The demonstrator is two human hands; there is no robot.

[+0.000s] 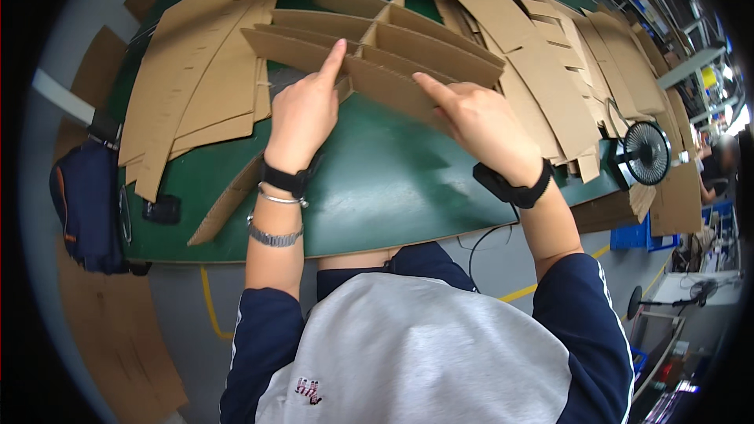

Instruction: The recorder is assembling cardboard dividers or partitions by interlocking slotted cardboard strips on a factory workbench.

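Note:
A brown cardboard divider of several interlocked panels stands over the far middle of the green table. My left hand is at its near side, index finger stretched up along the panels beside the crossing, the other fingers curled and partly hidden. Its thumb does not show. With my right hand I hold the near right panel; the index finger rests at its upper edge and the thumb lies lower, against its face. Both wrists carry black bands, and on the left there are also a bangle and a metal watch.
Flat cardboard sheets lie at the left; slotted strips are piled at the right. A loose strip and a small black object lie near the front left. A fan stands right; a dark blue bag hangs left.

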